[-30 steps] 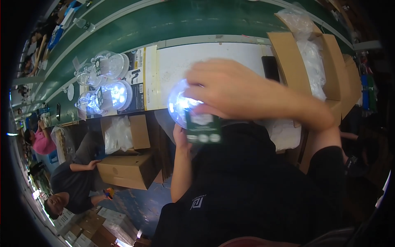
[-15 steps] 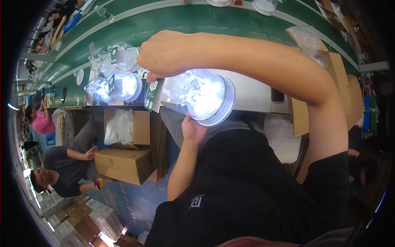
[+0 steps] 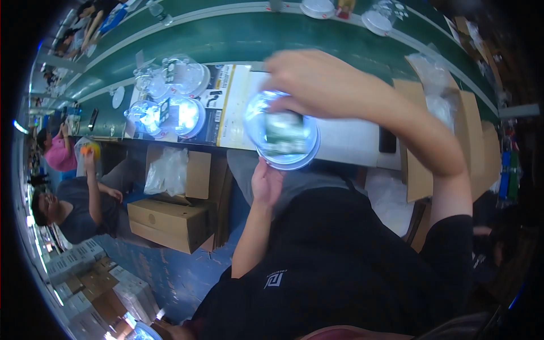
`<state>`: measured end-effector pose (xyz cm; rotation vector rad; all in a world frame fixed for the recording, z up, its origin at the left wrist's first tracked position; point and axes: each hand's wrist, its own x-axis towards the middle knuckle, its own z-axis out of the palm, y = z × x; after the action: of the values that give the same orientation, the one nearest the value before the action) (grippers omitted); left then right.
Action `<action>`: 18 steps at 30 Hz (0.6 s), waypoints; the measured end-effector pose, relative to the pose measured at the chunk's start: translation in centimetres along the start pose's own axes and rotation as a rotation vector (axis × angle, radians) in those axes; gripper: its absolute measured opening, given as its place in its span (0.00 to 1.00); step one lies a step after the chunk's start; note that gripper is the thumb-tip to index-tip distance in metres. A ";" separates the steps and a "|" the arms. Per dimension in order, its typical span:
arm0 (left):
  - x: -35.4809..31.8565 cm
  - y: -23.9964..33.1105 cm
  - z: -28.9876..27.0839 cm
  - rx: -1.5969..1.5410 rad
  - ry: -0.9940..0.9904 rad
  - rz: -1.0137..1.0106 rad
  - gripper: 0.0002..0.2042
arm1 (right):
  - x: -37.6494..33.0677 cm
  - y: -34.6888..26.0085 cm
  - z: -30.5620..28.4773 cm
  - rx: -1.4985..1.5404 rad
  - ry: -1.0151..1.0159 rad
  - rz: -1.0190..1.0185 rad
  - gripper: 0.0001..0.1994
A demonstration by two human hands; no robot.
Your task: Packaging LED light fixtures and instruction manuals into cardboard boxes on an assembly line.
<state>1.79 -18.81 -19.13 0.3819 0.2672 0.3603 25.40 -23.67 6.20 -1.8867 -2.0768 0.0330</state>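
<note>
A glowing clear plastic dome lamp [image 3: 256,122] on a round white base is tipped at the table's front edge, its base toward me. My left hand [image 3: 267,180] grips the base rim from below. A green-and-white tag [image 3: 285,133], blurred, hangs across the dome's front. Above it, my right hand [image 3: 303,79] reaches over from the right with curled fingers by the dome's top and the tag; motion smears them, so I cannot make out what they grip. To the left stand several similar domes, one lit brightly [image 3: 188,116] and others unlit [image 3: 186,76].
A white board [image 3: 354,136] lies under the work, with a dark phone [image 3: 387,140] on its right. Open cardboard flaps [image 3: 469,133] and clear plastic bags [image 3: 439,107] stand at the right. Below left is a closed carton [image 3: 167,224]. A seated person [image 3: 76,207] is at the far left.
The dome lamp has swung from lying leftward to facing me more end-on. My right hand has moved right, and the tag now lies across the dome. The seated person has raised an arm.
</note>
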 end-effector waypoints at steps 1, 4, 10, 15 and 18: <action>0.1 0.0 0.5 0.069 0.038 0.038 0.22 | -2.0 -0.1 -0.2 0.024 0.022 0.024 0.15; 0.0 -0.3 0.5 0.139 0.153 0.173 0.21 | -7.4 0.1 1.3 0.201 0.094 0.216 0.15; -2.3 0.3 0.4 0.712 0.234 0.282 0.22 | -14.6 0.7 7.6 0.369 0.355 0.597 0.17; -2.4 1.9 9.3 1.590 0.044 0.675 0.29 | -21.3 2.3 13.9 0.565 0.416 0.925 0.16; -2.5 2.1 11.7 1.780 -0.111 0.725 0.27 | -24.3 2.6 17.0 0.706 0.489 0.970 0.16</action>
<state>2.70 -21.67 -7.33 2.2805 0.2753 0.7451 25.08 -43.51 -15.97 -1.9392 -0.5791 0.4180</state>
